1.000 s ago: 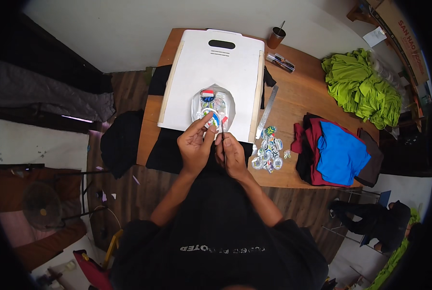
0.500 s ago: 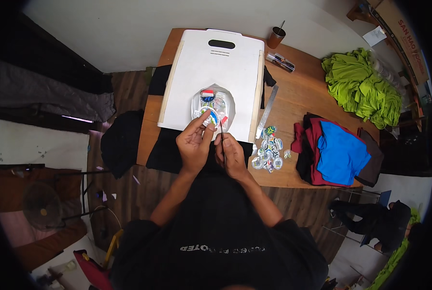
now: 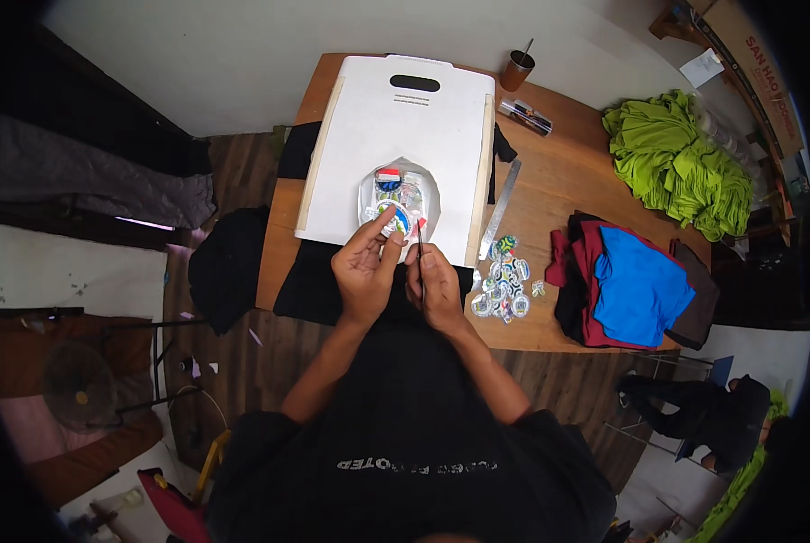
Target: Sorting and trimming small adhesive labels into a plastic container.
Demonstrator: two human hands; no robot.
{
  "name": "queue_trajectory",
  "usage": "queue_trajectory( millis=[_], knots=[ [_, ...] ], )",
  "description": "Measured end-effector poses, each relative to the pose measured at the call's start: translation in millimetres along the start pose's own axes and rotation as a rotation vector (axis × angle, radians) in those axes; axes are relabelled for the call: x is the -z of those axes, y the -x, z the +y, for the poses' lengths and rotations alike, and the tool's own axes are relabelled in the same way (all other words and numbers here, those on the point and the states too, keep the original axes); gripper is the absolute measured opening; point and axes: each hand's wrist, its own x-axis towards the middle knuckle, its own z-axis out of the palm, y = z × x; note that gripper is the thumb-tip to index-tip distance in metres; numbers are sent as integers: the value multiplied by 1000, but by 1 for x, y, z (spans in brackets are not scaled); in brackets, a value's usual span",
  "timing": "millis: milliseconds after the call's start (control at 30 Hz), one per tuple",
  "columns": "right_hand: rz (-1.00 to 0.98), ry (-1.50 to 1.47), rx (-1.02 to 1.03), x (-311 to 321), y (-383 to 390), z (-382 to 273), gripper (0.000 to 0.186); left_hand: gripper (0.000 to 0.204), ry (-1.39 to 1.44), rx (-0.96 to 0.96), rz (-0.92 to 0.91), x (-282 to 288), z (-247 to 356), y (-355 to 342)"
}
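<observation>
In the head view, the left hand [image 3: 361, 271] pinches a round printed emblem [image 3: 403, 220] over a white board [image 3: 359, 127], and the right hand [image 3: 438, 290] grips a slim dark tool [image 3: 420, 242] whose tip, if it slipped, might nick the emblem.

The cardboard box [image 3: 754, 81] bears red lettering [image 3: 759, 56], the shirt [image 3: 414, 407] white.

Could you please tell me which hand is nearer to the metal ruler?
Right. The right hand is left of the metal ruler; the left hand is farther left.
</observation>
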Motion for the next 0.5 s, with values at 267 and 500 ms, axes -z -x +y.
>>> queue_trajectory(
  millis=[267,500],
  knots=[
    [-16,-15,-10,1,1,0,37,37,-18,-9,14,0,-1,-1],
    [6,-90,-70,0,-2,0,40,38,5,24,121,5,-8,-5]
  ],
)
